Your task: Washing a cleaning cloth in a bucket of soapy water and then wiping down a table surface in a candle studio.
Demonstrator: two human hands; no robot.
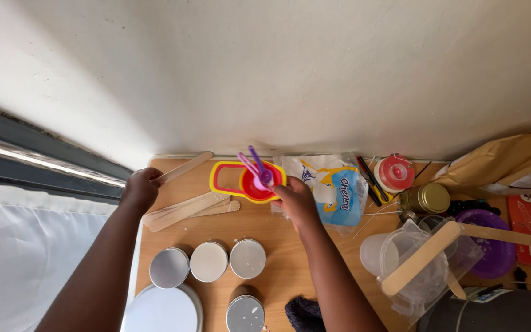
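My left hand (139, 188) grips one end of a flat wooden stick (187, 166) at the table's far left corner, above a small heap of similar wooden sticks (187, 208). My right hand (296, 200) holds the edge of a nested set of measuring cups, yellow outside and red inside (250, 183), with purple and pink measuring spoons (257, 166) standing in it. The set lies near the wall at the back of the wooden table (278, 270).
Three round lidded tins (209, 261) stand in a row, with a larger lid (162, 310) and another tin (245, 313) nearer me. A plastic packet (333, 187), red-lidded jar (396, 173), gold tin (428, 198), clear cups with a wide stick (419, 258), purple bowl (496, 246) and brown paper bag (505, 163) crowd the right.
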